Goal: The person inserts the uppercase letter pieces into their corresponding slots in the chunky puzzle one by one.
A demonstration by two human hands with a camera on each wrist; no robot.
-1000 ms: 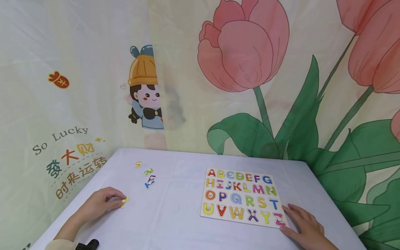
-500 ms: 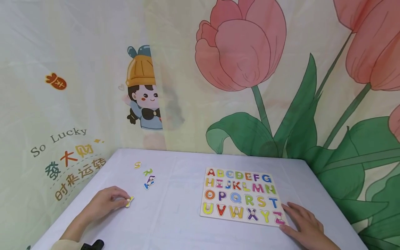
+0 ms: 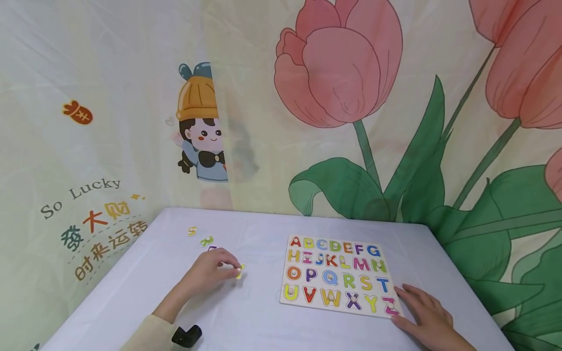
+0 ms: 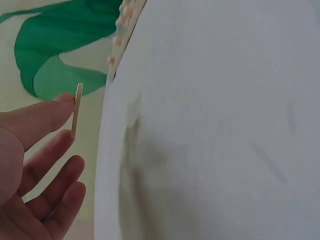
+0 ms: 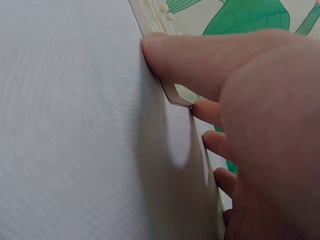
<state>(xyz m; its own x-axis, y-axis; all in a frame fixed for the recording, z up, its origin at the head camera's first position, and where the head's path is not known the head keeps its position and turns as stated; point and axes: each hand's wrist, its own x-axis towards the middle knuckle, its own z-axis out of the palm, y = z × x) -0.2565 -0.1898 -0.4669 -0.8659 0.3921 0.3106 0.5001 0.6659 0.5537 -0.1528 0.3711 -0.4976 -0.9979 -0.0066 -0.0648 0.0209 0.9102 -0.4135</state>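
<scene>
My left hand point(image 3: 210, 273) pinches a small yellow letter piece point(image 3: 239, 272) between thumb and index finger, over the table left of the alphabet board point(image 3: 318, 306). In the left wrist view the letter piece point(image 4: 76, 112) shows edge-on as a thin wooden strip; the other fingers are loosely bent below. My right hand point(image 3: 423, 314) rests at the board's near right corner. The right wrist view has its thumb point(image 5: 165, 52) against one edge and the index fingertip beside the corner, the other fingers spread behind. Coloured letters cover the board in rows, many with small round knobs.
On the far left of the white table point(image 3: 254, 234) lie a yellow S point(image 3: 192, 231) and a green R point(image 3: 207, 241). A purple piece point(image 3: 212, 248) is mostly hidden behind my left hand. A printed curtain hangs behind the table. A black device point(image 3: 187, 336) sits by my left sleeve.
My left hand has carried the yellow letter piece rightward and slightly farther away, now covering the blue loose piece and most of the purple one. My right hand and the board stay put.
</scene>
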